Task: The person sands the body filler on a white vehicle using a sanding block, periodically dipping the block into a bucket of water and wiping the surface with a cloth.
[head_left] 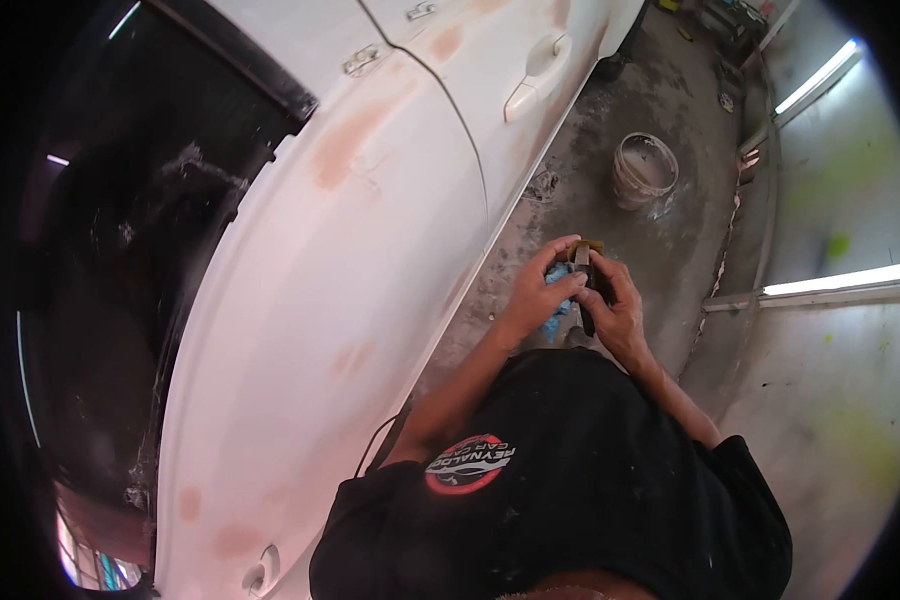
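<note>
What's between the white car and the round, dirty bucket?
Between the car and bucket, the head view shows grey floor and a small messy clump, too unclear to name.

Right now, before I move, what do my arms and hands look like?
Your left hand and right hand are bare, without gloves, and your forearms are uncovered. Your black shirt has short sleeves and a round chest logo with red edging and pale lettering.

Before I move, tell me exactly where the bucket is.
In the head view, the bucket stands on the floor, right of the white car and left of the wall, ahead of the right hand.
</note>
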Demonstrator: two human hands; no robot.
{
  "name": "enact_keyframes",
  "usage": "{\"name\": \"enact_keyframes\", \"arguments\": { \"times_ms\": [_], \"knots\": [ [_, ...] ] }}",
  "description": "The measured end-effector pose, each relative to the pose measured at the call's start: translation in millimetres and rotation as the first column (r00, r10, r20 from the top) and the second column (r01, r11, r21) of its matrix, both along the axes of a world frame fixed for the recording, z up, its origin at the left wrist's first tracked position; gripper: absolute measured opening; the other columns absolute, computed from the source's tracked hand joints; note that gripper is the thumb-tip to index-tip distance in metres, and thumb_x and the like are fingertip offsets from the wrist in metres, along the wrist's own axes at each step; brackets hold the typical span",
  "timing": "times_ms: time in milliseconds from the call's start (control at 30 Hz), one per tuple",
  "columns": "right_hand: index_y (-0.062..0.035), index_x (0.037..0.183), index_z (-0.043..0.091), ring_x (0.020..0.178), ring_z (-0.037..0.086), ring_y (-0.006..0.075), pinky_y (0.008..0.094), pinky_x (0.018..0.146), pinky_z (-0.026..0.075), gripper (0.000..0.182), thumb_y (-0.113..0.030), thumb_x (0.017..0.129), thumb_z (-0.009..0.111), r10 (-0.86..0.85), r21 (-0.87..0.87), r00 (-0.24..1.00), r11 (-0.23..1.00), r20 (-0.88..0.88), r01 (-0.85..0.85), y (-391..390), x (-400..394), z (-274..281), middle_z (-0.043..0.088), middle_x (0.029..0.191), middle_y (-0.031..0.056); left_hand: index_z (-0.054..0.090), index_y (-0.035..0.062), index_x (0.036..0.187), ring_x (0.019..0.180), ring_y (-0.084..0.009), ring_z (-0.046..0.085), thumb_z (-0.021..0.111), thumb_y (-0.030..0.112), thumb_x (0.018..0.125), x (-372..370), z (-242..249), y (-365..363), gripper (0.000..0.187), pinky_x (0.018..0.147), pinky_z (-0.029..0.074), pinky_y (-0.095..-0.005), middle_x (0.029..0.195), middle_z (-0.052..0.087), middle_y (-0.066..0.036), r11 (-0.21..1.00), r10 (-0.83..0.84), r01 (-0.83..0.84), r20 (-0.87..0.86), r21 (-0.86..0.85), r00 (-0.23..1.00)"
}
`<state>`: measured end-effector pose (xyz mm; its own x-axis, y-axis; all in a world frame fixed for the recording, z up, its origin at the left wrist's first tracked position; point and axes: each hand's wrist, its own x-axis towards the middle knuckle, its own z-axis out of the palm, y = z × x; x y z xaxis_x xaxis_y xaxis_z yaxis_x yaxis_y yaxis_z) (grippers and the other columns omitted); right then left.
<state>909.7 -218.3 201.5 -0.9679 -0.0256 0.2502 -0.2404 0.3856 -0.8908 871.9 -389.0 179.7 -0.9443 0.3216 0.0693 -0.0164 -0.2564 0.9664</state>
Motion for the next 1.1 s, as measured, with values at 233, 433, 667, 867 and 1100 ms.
{"name": "enact_keyframes", "arguments": {
  "times_ms": [233, 433, 667, 867, 1100],
  "knots": [
    [-0.0023, 0.138, 0.058, 0.115, 0.063, 0.0308, 0.0374, 0.098, 0.050, 0.055, -0.011, 0.086, 0.076, 0.037, -0.082, 0.998, 0.996, 0.058, -0.033, -10.4, 2.4, -5.2, 0.062, 0.127, 0.0179, 0.052, -0.0004, 0.143, 0.125, -0.0192, 0.055, 0.067, 0.009, 0.091, 4.1, 2.3, -5.7, 0.055, 0.107, 0.042, -0.0333, 0.132, 0.061, -0.012, 0.999, 0.042, -0.043, -0.013, -0.032, 0.999],
    [-0.0044, 0.140, 0.058, 0.115, 0.063, 0.0331, 0.0380, 0.098, 0.050, 0.059, -0.018, 0.085, 0.078, 0.054, -0.081, 0.998, 0.995, -0.024, -0.056, -12.1, -5.6, -14.8, 0.060, 0.128, 0.0191, 0.053, 0.0007, 0.143, 0.120, -0.0183, 0.057, 0.068, 0.009, 0.091, -6.1, 7.4, -16.6, 0.055, 0.104, 0.044, -0.0326, 0.128, 0.063, -0.011, 0.990, 0.032, -0.022, 0.077, -0.137, 0.997],
    [-0.0058, 0.141, 0.058, 0.109, 0.064, 0.0284, 0.0354, 0.093, 0.051, 0.056, -0.018, 0.089, 0.075, -0.059, -0.178, 0.996, 0.982, 0.066, 0.070, -1.0, -10.7, -21.0, 0.062, 0.122, 0.0169, 0.052, 0.0003, 0.144, 0.114, -0.0157, 0.058, 0.063, 0.009, 0.095, -21.9, 5.2, -10.3, 0.051, 0.098, 0.047, -0.0287, 0.129, 0.061, -0.012, 0.994, -0.053, 0.076, 0.282, -0.073, 0.958],
    [-0.0005, 0.144, 0.054, 0.106, 0.059, 0.0143, 0.0302, 0.090, 0.049, 0.055, -0.020, 0.095, 0.071, -0.208, -0.543, 0.931, 0.765, 0.300, 0.346, 62.4, -96.5, -53.2, 0.063, 0.117, 0.0082, 0.059, -0.0031, 0.128, 0.091, -0.0218, 0.067, 0.056, 0.025, 0.098, -96.7, 33.4, 22.5, 0.041, 0.079, 0.056, -0.0309, 0.111, 0.067, -0.014, 0.999, -0.038, 0.048, 0.357, -0.020, 0.933],
    [0.0015, 0.144, 0.054, 0.105, 0.061, 0.0145, 0.0291, 0.092, 0.050, 0.055, -0.020, 0.096, 0.070, -0.155, -0.620, 0.952, 0.729, 0.263, 0.290, 150.4, -253.0, -74.9, 0.064, 0.122, 0.0097, 0.072, 0.0007, 0.117, 0.090, -0.0099, 0.062, 0.068, 0.016, 0.094, -262.3, 167.0, 131.9, 0.028, 0.081, 0.051, -0.0251, 0.104, 0.071, -0.006, 0.891, 0.301, -0.342, -0.175, -0.298, 0.937]
  ]
}}
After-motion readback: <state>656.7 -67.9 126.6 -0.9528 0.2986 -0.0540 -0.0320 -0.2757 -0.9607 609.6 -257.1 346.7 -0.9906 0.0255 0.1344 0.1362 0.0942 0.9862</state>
